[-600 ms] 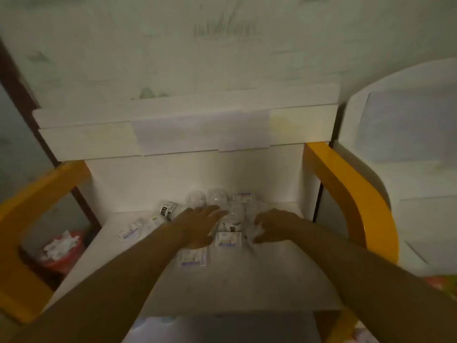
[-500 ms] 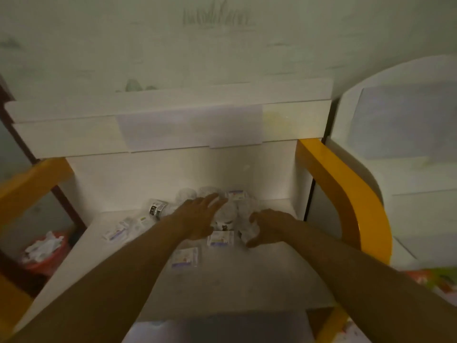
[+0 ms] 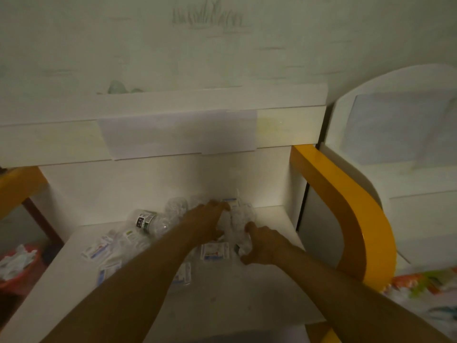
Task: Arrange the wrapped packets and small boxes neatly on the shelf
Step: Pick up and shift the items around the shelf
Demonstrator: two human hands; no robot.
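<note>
Several small white boxes and clear wrapped packets lie scattered on the white shelf (image 3: 247, 300). A clear wrapped packet (image 3: 241, 220) stands between my hands near the back wall. My left hand (image 3: 206, 222) lies flat with fingers stretched against the packet's left side. My right hand (image 3: 263, 246) curls around its lower right side, thumb up. A small box (image 3: 214, 252) lies flat just in front of the packet. Another small box (image 3: 184, 273) peeks out beside my left forearm. More boxes (image 3: 96, 251) lie at the left.
A clear bottle (image 3: 146, 221) with a dark label lies on its side at the back left. Yellow side panels (image 3: 346, 206) flank the shelf, with an upper white shelf (image 3: 173, 125) overhead. A red bin (image 3: 17, 266) with white scraps sits lower left.
Both hands have closed in on the clear wrapped packet at the back; my right hand has curled round its lower side. The view has shifted slightly left and down.
</note>
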